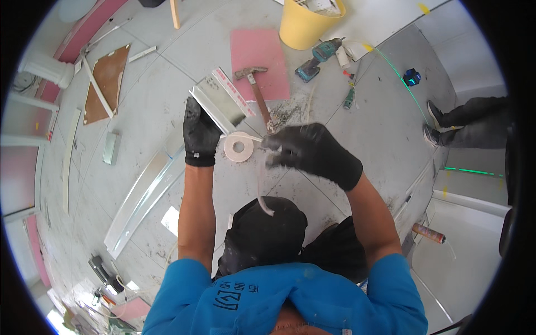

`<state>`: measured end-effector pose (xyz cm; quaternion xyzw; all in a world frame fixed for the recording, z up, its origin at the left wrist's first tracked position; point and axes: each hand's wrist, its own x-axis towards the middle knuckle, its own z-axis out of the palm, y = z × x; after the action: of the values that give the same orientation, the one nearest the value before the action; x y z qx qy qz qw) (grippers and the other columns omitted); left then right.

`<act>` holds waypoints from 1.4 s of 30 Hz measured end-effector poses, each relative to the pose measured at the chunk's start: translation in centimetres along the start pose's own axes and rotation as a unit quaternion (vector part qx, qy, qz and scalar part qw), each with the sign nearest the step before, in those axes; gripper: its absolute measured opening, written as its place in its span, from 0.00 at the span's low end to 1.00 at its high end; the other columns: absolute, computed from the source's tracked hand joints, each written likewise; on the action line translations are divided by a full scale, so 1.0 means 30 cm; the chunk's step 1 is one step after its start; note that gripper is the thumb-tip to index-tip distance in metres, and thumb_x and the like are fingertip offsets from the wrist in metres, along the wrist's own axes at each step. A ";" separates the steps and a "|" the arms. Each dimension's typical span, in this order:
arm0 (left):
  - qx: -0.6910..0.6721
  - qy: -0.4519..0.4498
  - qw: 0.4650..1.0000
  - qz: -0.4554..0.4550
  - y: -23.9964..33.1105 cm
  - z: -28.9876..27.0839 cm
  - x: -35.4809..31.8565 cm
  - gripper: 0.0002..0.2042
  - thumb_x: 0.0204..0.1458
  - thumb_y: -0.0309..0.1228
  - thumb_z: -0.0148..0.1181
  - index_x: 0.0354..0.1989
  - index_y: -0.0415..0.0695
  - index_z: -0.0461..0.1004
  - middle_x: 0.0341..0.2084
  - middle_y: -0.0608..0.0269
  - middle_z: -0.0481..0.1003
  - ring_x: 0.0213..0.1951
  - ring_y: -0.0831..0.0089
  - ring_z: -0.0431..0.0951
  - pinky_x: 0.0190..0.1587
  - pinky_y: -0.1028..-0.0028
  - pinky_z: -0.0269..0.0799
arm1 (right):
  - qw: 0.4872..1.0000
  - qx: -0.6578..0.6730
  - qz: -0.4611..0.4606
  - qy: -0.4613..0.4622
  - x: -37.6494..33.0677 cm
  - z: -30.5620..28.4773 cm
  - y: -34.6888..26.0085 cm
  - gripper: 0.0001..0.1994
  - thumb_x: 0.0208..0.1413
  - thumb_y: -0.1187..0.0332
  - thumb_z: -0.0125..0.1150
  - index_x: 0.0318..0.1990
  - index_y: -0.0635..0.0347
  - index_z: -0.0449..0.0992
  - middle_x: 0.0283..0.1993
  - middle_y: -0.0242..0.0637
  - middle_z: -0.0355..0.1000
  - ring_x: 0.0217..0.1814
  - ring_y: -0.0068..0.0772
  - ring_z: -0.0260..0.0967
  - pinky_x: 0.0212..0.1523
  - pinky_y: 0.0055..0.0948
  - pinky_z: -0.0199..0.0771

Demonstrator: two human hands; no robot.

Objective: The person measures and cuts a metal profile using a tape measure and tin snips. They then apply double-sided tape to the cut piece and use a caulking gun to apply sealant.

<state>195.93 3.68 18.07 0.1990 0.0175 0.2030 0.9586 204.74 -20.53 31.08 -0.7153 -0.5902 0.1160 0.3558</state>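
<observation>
The tiled floor (357, 134) fills the view, littered with scraps. One long white strip (142, 195) lies on it at lower left, running up toward the left hand. One yellow bucket (307, 25) stands at the top, just beside one pink sheet (259, 61). One brown board (106, 81) lies at upper left, with a white batten across it. Another person's two shoes and dark trouser legs (469, 120) show at the right edge, well apart from the hands.

One metal channel (218, 103), short and angled, is held up in front of the person. The left hand (200, 134), in a black glove, has its fingers closed around the channel's lower end. One hammer (257, 92) lies half on the pink sheet, its handle pointing toward the hands. One teal drill (315, 58) lies right of the sheet, below the bucket. One brown cartridge tube (429, 233) lies at lower right.

One roll of white tape (240, 147) hangs between the two hands, touching the channel's end and just beside the left glove. The right hand (312, 151), also black-gloved, has its fingertips pressed together, pinching the tape's free end, which is pulled off the roll; one loose tail of tape (262, 198) curls down from there over the person's dark knees. One small blue laser level (412, 77) sits near the top right.
</observation>
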 end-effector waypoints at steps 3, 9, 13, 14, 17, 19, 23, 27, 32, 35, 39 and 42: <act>0.012 -0.053 0.999 -0.005 -0.013 -0.013 -0.017 0.21 0.63 0.39 0.54 0.62 0.45 0.66 0.58 0.58 0.71 0.60 0.58 0.72 0.61 0.53 0.69 | 0.968 0.068 0.187 0.151 0.119 -0.086 -0.010 0.11 0.58 0.63 0.65 0.40 0.61 0.78 0.35 0.41 0.78 0.34 0.38 0.76 0.38 0.32 0.75; 0.014 -0.059 0.998 -0.020 -0.077 0.051 -0.030 0.21 0.61 0.36 0.55 0.61 0.46 0.66 0.54 0.56 0.74 0.57 0.56 0.74 0.58 0.52 0.72 | 0.964 0.023 0.170 0.202 0.183 -0.053 0.031 0.06 0.52 0.71 0.62 0.36 0.63 0.76 0.32 0.42 0.74 0.31 0.39 0.72 0.36 0.36 0.73; -0.004 -0.089 0.995 -0.039 -0.086 -0.019 -0.024 0.19 0.62 0.36 0.55 0.60 0.45 0.67 0.54 0.57 0.74 0.55 0.58 0.75 0.58 0.54 0.72 | 0.955 -0.024 0.157 0.252 0.175 -0.045 0.026 0.06 0.53 0.70 0.62 0.35 0.62 0.75 0.33 0.41 0.74 0.32 0.38 0.72 0.37 0.36 0.73; 0.010 -0.080 0.996 -0.035 -0.086 0.004 -0.025 0.17 0.62 0.36 0.55 0.58 0.46 0.68 0.52 0.58 0.74 0.54 0.60 0.76 0.57 0.56 0.73 | 0.949 -0.049 0.114 0.289 0.173 -0.036 0.037 0.06 0.53 0.70 0.62 0.35 0.62 0.75 0.33 0.41 0.74 0.32 0.37 0.73 0.36 0.36 0.73; 0.080 -0.015 0.997 -0.009 -0.093 0.085 -0.043 0.11 0.64 0.38 0.55 0.50 0.47 0.72 0.42 0.66 0.77 0.46 0.71 0.78 0.50 0.66 0.75 | 0.950 0.000 0.118 0.289 0.173 -0.031 0.027 0.07 0.53 0.68 0.64 0.35 0.61 0.76 0.33 0.39 0.75 0.33 0.37 0.73 0.37 0.35 0.73; 0.063 0.016 0.998 -0.007 -0.102 0.088 -0.045 0.11 0.64 0.37 0.56 0.49 0.46 0.72 0.41 0.67 0.77 0.45 0.72 0.77 0.50 0.67 0.75 | 0.956 0.037 0.131 0.260 0.182 -0.026 0.018 0.08 0.54 0.67 0.65 0.34 0.61 0.76 0.32 0.39 0.75 0.33 0.37 0.73 0.37 0.34 0.73; 0.072 0.009 0.997 0.009 -0.104 0.136 -0.056 0.10 0.63 0.36 0.58 0.47 0.45 0.72 0.40 0.68 0.76 0.44 0.74 0.77 0.49 0.68 0.75 | 0.949 0.056 0.190 0.245 0.185 -0.030 -0.012 0.09 0.56 0.69 0.66 0.38 0.66 0.78 0.32 0.37 0.77 0.32 0.24 0.73 0.37 0.26 0.73; 0.093 -0.031 0.995 0.009 -0.101 0.146 -0.059 0.11 0.62 0.36 0.58 0.46 0.44 0.72 0.39 0.67 0.76 0.42 0.75 0.76 0.48 0.69 0.75 | 0.935 0.109 0.226 0.249 0.177 -0.029 -0.028 0.10 0.56 0.67 0.66 0.37 0.65 0.78 0.31 0.38 0.77 0.32 0.27 0.73 0.36 0.28 0.73; 0.102 -0.083 0.991 0.008 -0.098 0.109 -0.057 0.11 0.63 0.37 0.58 0.47 0.44 0.71 0.39 0.67 0.75 0.41 0.75 0.76 0.45 0.71 0.75 | 0.949 0.069 0.184 0.245 0.168 -0.016 0.003 0.08 0.53 0.68 0.64 0.33 0.62 0.74 0.27 0.39 0.74 0.30 0.37 0.73 0.35 0.34 0.73; 0.075 -0.031 0.997 -0.006 -0.109 0.133 -0.069 0.10 0.63 0.35 0.57 0.46 0.45 0.71 0.38 0.68 0.74 0.41 0.75 0.75 0.45 0.70 0.74 | 0.952 0.026 0.172 0.251 0.176 -0.007 -0.017 0.07 0.52 0.70 0.63 0.32 0.60 0.71 0.28 0.38 0.73 0.30 0.37 0.73 0.33 0.34 0.73; 0.042 0.000 0.999 -0.019 -0.119 0.165 -0.084 0.09 0.64 0.34 0.56 0.48 0.46 0.72 0.42 0.66 0.76 0.46 0.72 0.76 0.51 0.67 0.74 | 0.953 -0.053 0.069 0.290 0.170 0.003 0.003 0.08 0.49 0.73 0.64 0.34 0.57 0.70 0.29 0.36 0.72 0.30 0.39 0.72 0.31 0.34 0.73; 0.010 -0.015 0.999 -0.044 -0.114 0.184 -0.102 0.11 0.65 0.34 0.55 0.52 0.46 0.72 0.48 0.63 0.77 0.52 0.68 0.76 0.58 0.62 0.73 | 0.959 -0.079 0.036 0.268 0.160 -0.009 0.020 0.09 0.47 0.74 0.65 0.34 0.56 0.70 0.30 0.35 0.71 0.29 0.39 0.73 0.29 0.33 0.73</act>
<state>195.06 -2.48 21.67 0.2103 0.0134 0.1574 0.9648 206.67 -16.21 32.10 -0.7666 -0.4543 -0.1149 0.4389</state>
